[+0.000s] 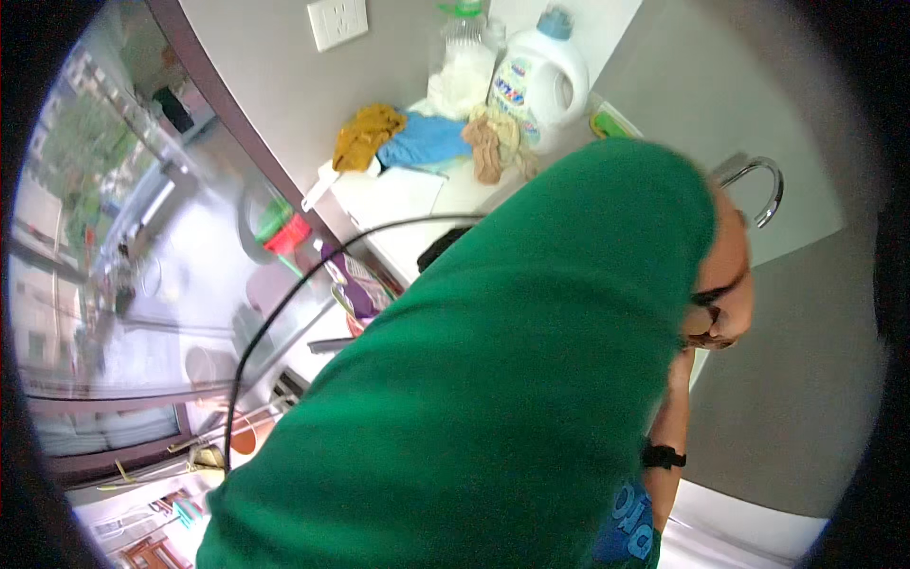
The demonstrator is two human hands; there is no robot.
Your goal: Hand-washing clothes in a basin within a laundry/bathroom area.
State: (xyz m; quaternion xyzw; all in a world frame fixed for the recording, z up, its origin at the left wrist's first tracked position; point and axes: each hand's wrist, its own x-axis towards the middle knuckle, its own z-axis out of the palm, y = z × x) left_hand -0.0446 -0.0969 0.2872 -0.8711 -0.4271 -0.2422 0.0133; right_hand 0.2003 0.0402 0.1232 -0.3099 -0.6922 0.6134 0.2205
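Observation:
A green sleeve (pixel 469 355) fills the middle of the view and hides most of what lies before me. Past its cuff, bare skin (pixel 732 249) shows, with dark creases where parts of an arm or hand overlap. Lower down, a forearm wears a black wristband (pixel 665 456). My hands are not clearly made out, and I cannot tell what either holds. On the white counter (pixel 391 206) lie a mustard cloth (pixel 366 139), a blue cloth (pixel 426 139) and beige crumpled fabric (pixel 483 151). A chrome faucet (pixel 766 186) curves out beyond the cuff.
Behind the cloths stand a white detergent jug (pixel 530 82) and a clear container (pixel 461 75) with white contents. A green-yellow object (pixel 609 124) sits by the wall. A black cable (pixel 284 306) arcs at left, before a glass window (pixel 163 270). A wall socket (pixel 338 23) is above.

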